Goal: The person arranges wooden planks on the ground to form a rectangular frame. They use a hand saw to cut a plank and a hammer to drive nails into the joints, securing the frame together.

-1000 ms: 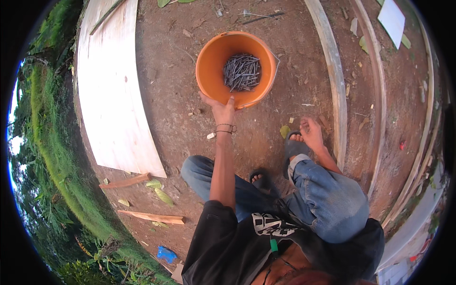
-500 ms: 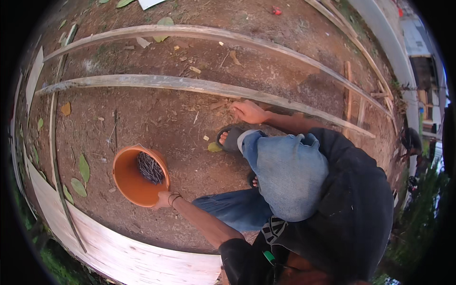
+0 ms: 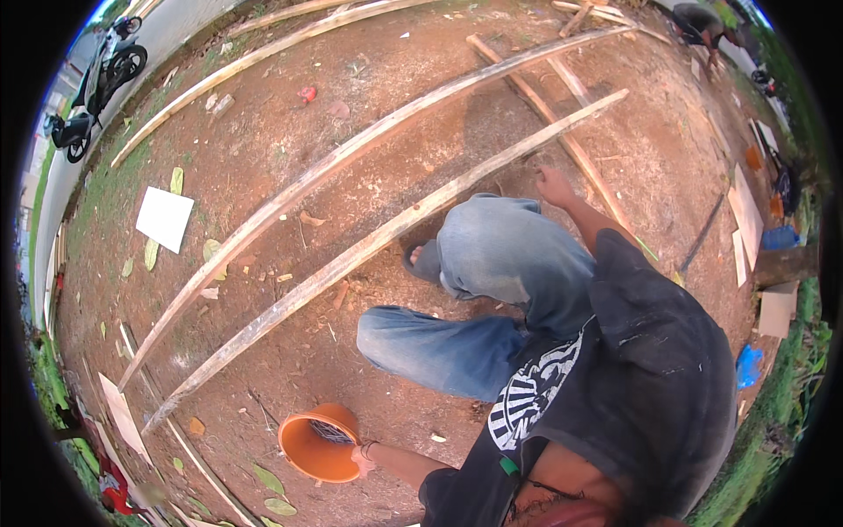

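An orange bucket (image 3: 318,450) stands on the dirt at the lower left, its mouth tipped toward me. Dark nails (image 3: 332,431) lie inside it. The fingers of my left hand (image 3: 361,459) are closed on the bucket's near right rim. Past my bent knee, my right hand (image 3: 553,187) is held low over the soil with its fingers curled together. Whatever it may hold is too small to make out. Just beyond that hand runs a long wooden batten (image 3: 386,230), and the hand is apart from it.
A second long batten (image 3: 351,151) lies farther off, with shorter boards (image 3: 571,145) crossing near its right end. A white sheet (image 3: 164,220) rests on the ground at left. Motorcycles (image 3: 98,83) stand at the far left. Another person (image 3: 702,25) bends over at the far right.
The view has swung to the right, bringing the motorcycles and the other person's stooped body into sight. My right hand has shifted right along the near batten. My left hand stays on the bucket rim.
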Action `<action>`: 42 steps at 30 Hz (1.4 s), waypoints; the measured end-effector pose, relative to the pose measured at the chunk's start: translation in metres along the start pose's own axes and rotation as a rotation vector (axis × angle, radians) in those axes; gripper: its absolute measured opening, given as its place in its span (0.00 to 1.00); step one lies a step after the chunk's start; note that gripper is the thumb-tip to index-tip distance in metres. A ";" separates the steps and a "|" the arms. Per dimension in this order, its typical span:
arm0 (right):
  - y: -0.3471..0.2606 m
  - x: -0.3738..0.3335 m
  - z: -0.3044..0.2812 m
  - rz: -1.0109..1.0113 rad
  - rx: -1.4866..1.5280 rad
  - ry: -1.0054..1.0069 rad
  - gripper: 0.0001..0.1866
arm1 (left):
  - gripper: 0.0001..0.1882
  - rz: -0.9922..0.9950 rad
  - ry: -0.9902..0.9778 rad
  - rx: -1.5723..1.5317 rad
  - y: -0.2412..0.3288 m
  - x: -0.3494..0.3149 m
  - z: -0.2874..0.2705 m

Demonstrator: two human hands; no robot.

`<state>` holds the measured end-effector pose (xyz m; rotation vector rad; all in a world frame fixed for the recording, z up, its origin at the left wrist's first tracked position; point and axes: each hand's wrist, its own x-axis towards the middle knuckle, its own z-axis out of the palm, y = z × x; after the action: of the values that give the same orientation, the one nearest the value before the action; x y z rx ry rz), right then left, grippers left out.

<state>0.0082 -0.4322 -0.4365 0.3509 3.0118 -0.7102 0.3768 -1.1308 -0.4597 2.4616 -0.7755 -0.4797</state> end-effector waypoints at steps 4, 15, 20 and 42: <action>0.078 -0.015 -0.029 0.301 0.042 0.143 0.20 | 0.28 0.158 -0.036 0.164 0.016 0.004 -0.023; -0.021 0.015 0.039 0.121 0.241 0.261 0.23 | 0.41 1.203 -0.557 -0.329 0.102 -0.078 -0.006; -0.033 0.087 0.007 -0.065 0.239 0.419 0.24 | 0.46 0.986 -1.266 0.247 -0.033 -0.310 -0.014; -0.035 0.288 0.098 0.442 0.161 -0.749 0.77 | 0.27 2.076 -1.276 0.417 0.091 -0.681 0.097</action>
<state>-0.2823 -0.4456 -0.5317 0.5738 2.0897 -0.8066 -0.2345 -0.8164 -0.3675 0.0849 -3.1546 -0.8231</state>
